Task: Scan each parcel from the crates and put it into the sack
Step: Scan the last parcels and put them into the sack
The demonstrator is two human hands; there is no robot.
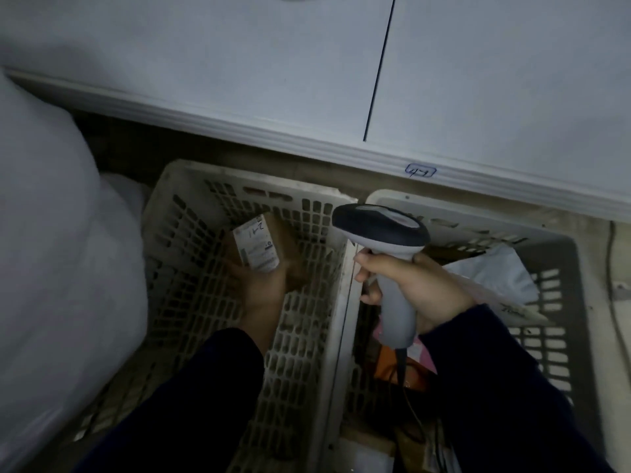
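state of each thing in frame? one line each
left hand, grips the brown parcel inside the left crate
brown parcel, held, label up
right hand, grips the scanner handle
scanner, held above the crate rims
left crate, no other parcel visible
right crate, several parcels inside
sack, bulging, beside the left crate

2 crates (pixel 252 180) (pixel 556 291) — 1 scanner (pixel 382 230), 1 sack (pixel 51 268)

Two white panels (pixel 239 80) stand side by side, with a thin dark gap (pixel 379 73) between them. A blue pen mark (pixel 420 171) sits on the white trim (pixel 239 128) below. A thin cord (pixel 613 285) lies on the right.
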